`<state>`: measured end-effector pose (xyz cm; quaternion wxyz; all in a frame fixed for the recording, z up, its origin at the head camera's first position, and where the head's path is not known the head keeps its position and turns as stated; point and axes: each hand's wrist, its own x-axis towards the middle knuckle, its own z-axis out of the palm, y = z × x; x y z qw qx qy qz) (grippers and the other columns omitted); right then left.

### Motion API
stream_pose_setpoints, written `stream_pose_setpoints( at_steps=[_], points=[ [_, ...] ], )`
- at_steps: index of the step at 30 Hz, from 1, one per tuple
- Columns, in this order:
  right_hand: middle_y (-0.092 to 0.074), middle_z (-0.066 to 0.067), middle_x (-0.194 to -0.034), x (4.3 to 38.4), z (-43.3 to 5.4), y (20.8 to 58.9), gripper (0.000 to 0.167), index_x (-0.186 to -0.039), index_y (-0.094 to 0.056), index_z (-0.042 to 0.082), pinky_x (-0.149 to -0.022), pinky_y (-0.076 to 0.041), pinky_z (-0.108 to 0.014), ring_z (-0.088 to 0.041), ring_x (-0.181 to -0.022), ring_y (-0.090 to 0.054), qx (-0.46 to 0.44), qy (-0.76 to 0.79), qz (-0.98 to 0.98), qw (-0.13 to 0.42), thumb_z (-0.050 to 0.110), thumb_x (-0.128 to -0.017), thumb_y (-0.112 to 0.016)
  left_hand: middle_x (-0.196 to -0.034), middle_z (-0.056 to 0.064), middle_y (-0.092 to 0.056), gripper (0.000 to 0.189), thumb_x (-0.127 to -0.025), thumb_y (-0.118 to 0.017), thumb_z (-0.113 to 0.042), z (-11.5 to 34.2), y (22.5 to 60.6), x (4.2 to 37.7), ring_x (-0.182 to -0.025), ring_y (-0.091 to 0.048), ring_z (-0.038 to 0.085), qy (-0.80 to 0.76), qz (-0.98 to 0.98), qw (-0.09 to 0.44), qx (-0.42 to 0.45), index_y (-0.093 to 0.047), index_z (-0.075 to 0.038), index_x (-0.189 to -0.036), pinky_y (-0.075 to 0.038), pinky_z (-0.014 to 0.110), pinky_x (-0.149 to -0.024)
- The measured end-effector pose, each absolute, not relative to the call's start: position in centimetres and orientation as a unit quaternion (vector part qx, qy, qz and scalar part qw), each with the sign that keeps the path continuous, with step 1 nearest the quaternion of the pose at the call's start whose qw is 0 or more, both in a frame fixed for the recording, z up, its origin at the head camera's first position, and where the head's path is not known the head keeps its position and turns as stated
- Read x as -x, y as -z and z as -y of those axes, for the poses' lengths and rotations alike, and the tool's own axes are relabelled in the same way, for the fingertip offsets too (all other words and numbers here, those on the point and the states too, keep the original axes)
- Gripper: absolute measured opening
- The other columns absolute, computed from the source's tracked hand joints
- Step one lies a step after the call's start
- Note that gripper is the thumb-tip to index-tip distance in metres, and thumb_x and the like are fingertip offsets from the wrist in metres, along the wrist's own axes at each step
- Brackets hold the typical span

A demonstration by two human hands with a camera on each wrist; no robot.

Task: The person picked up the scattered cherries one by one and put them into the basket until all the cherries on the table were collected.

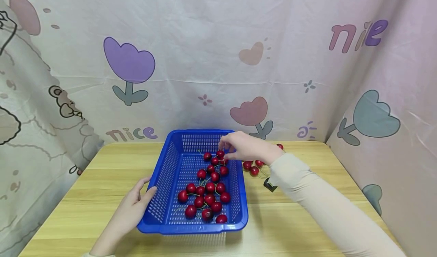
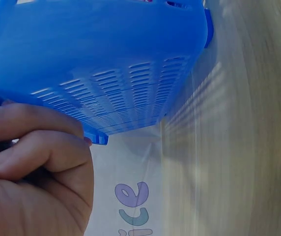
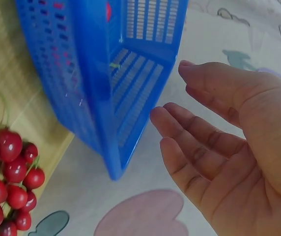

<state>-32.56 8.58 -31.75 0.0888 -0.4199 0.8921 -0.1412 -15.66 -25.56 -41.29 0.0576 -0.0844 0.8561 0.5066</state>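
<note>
A blue plastic basket [image 1: 192,228] with slotted walls stands on the table and holds many dark red cherries [image 1: 209,187], several with green stems. My left hand [image 1: 131,207] grips the basket's left rim; in the left wrist view its fingers [image 2: 47,152] are curled at the edge. Above the basket's back right corner is my right hand [image 1: 247,147], with thumb and fingers apart. Nothing lies between those fingers [image 3: 214,140] in the right wrist view. More cherries [image 1: 254,171] lie on the table just right of the basket, partly hidden behind the right forearm.
The wooden table [image 1: 112,181] reaches back to a patterned cloth [image 1: 191,60] that also hangs at both sides. A small black object [image 1: 270,185] lies by the right sleeve. One cherry [image 1: 280,146] sits near the table's back edge.
</note>
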Motion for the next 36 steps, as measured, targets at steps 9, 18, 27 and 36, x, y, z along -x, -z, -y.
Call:
stream_pose_setpoints(
  at_steps=[9, 18, 27, 36],
  points=[
    [-0.075, -0.011, -0.121, 34.0, -11.6, 32.7, 0.029, -0.128, -0.071, 0.01, -0.1, -0.062, -0.042, -0.024, -0.11, -0.073, 0.378, 0.179, -0.904, 0.09, 0.02, -0.102, -0.075, -0.094, 0.015, -0.074, 0.06, -0.116, -0.048, -0.042, 25.6, 41.4, 15.7, -0.075, -0.077, 0.024, -0.507, -0.856, 0.058, 0.084, -0.032, -0.012, -0.165, -0.066, 0.036, -0.06],
    [-0.077, -0.008, -0.106, 35.6, -14.4, 35.0, 0.026, -0.123, -0.071, 0.006, -0.094, -0.063, -0.041, -0.018, -0.094, -0.073, 0.335, 0.193, -0.917, 0.099, 0.015, -0.1, -0.077, -0.098, 0.015, -0.074, 0.061, -0.116, -0.047, -0.043, 25.6, 41.6, 15.7, -0.078, -0.076, 0.023, -0.501, -0.859, 0.058, 0.09, -0.031, -0.013, -0.166, -0.065, 0.036, -0.061],
    [-0.075, -0.005, -0.093, 36.4, -16.5, 37.6, 0.023, -0.116, -0.07, 0.004, -0.083, -0.06, -0.033, -0.015, -0.084, -0.067, 0.312, 0.197, -0.923, 0.11, 0.011, -0.096, -0.078, -0.099, 0.015, -0.074, 0.061, -0.116, -0.047, -0.043, 25.6, 41.6, 15.7, -0.08, -0.076, 0.023, -0.499, -0.86, 0.059, 0.092, -0.031, -0.012, -0.166, -0.065, 0.035, -0.062],
    [-0.072, -0.006, -0.093, 36.3, -17.3, 39.9, 0.023, -0.112, -0.071, 0.001, -0.079, -0.056, -0.03, -0.013, -0.083, -0.064, 0.3, 0.214, -0.922, 0.118, 0.008, -0.092, -0.081, -0.099, 0.015, -0.074, 0.061, -0.116, -0.047, -0.044, 25.6, 41.6, 15.7, -0.079, -0.076, 0.023, -0.5, -0.859, 0.058, 0.094, -0.031, -0.013, -0.166, -0.066, 0.035, -0.062]
  ],
)
